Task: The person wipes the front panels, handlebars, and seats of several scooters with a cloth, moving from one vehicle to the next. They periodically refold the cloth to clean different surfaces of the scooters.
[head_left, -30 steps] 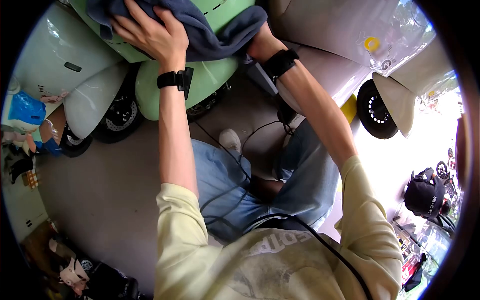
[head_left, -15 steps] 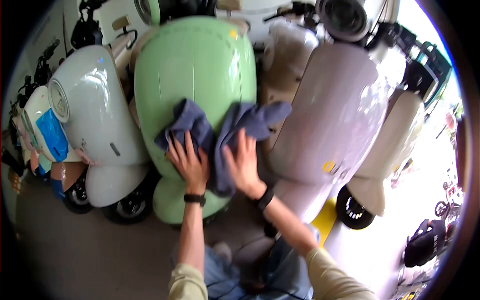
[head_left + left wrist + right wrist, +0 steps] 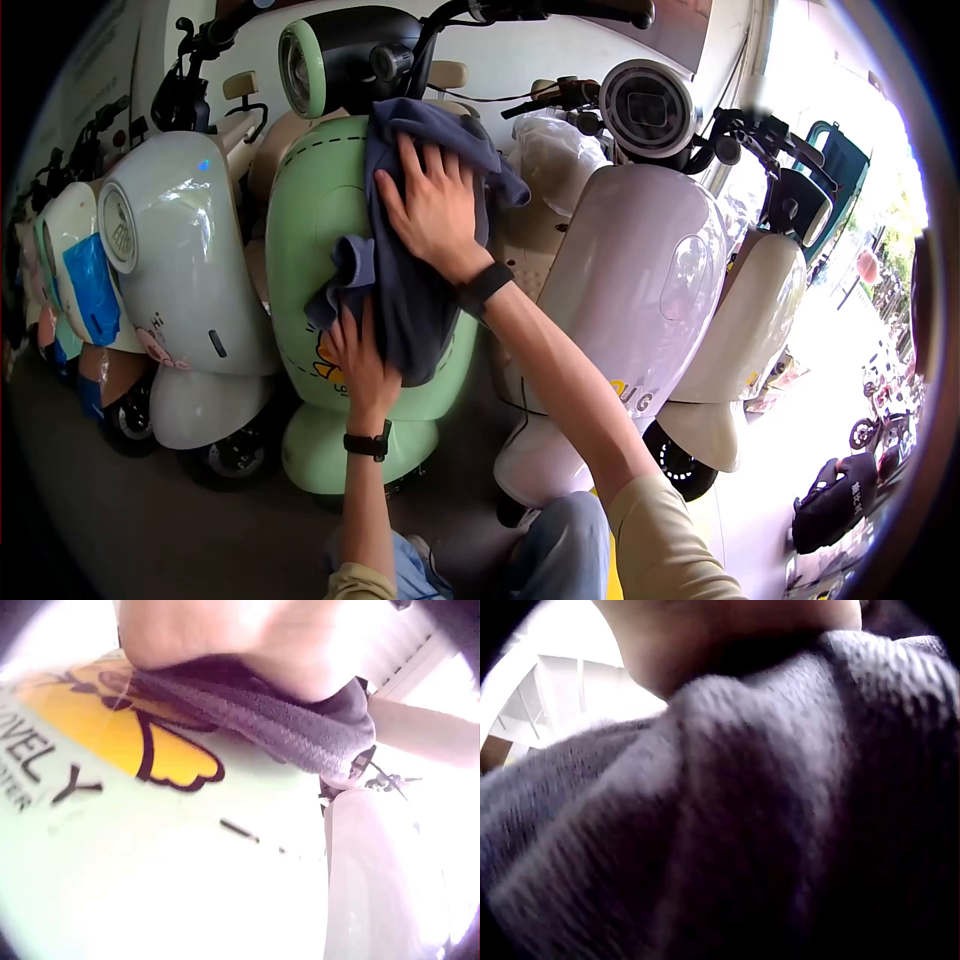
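Grey cloth (image 3: 410,295) on green scooter (image 3: 305,220); left hand (image 3: 360,365), right hand (image 3: 435,205) seemingly pressing.

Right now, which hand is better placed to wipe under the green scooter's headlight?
Probably the right hand: it presses the cloth high on the green scooter, near the headlight; the left hand sits lower.

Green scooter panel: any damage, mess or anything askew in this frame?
Nothing stands out. The cloth lies bunched on the green scooter, pressed by the left hand low and the right hand higher. Its visible paint shows no scratch or dent, only its yellow sticker.
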Available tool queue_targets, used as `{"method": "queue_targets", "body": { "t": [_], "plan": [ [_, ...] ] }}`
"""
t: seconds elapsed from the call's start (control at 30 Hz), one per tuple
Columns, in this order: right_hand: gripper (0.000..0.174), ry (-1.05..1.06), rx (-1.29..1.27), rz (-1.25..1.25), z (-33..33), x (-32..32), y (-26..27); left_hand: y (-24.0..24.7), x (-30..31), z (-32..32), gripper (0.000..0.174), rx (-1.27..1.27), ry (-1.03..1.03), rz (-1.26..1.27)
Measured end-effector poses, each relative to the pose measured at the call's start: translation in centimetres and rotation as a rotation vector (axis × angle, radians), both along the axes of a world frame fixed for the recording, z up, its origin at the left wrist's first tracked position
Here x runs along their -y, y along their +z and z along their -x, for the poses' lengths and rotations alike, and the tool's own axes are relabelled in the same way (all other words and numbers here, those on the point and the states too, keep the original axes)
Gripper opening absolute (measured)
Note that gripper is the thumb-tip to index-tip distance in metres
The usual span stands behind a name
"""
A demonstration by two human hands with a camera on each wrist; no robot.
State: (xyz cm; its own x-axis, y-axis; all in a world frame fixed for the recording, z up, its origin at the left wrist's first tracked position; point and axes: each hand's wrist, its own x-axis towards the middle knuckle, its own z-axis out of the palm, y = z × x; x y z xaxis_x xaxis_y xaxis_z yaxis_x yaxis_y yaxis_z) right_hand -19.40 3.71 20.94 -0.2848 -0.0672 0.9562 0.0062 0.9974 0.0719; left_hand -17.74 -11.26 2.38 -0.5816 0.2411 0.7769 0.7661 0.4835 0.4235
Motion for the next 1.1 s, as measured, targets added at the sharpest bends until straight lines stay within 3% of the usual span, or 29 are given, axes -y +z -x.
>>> {"method": "queue_targets", "body": {
  "t": [0.13,0.2,0.23,0.33,0.47,0.53,0.63,0.77,0.87,0.9,0.93,1.1],
  "plan": [
    [0.049,0.016,0.149,-0.053,-2.3,0.7,-1.8,1.1,0.3,0.0,0.06,-0.024,-0.036,-0.003],
    [0.048,0.04,0.678,0.134,-4.5,1.3,-3.3,1.1,0.5,-0.2,0.057,-0.048,-0.074,-0.02],
    [0.052,0.087,0.37,-0.139,-3.5,-0.3,-6.3,1.4,0.6,-0.4,0.056,-0.049,-0.114,-0.043],
    [0.06,0.126,0.32,-0.124,-2.6,-1.3,-7.7,1.7,0.5,-1.0,0.054,-0.056,-0.146,-0.055],
    [0.065,0.195,0.306,-0.094,-1.2,-0.4,-2.0,2.2,0.8,-1.6,0.053,-0.063,-0.107,-0.03],
    [0.062,0.123,0.604,0.158,-1.3,0.6,2.6,2.2,0.9,-1.6,0.056,-0.015,-0.093,-0.004],
    [0.06,0.16,0.334,0.068,0.6,-0.3,3.9,2.4,0.7,-1.6,0.058,0.012,-0.072,0.02],
    [0.056,0.091,0.202,-0.003,0.1,0.2,2.0,2.1,0.7,-1.4,0.057,-0.001,-0.084,0.013],
    [0.053,0.036,0.578,0.231,-3.3,1.6,-0.7,1.5,0.5,-1.4,0.058,-0.035,-0.104,0.014],
    [0.057,0.026,0.287,-0.081,-2.6,0.2,-4.0,1.3,0.4,-1.4,0.058,-0.048,-0.111,0.015],
    [0.062,0.121,0.299,-0.074,-3.0,0.3,-5.1,0.9,0.3,-1.5,0.056,-0.044,-0.107,0.001],
    [0.068,0.14,0.369,-0.203,-2.4,-0.2,-6.1,-0.4,0.2,-1.1,0.054,-0.024,-0.089,0.037]
  ]
}}
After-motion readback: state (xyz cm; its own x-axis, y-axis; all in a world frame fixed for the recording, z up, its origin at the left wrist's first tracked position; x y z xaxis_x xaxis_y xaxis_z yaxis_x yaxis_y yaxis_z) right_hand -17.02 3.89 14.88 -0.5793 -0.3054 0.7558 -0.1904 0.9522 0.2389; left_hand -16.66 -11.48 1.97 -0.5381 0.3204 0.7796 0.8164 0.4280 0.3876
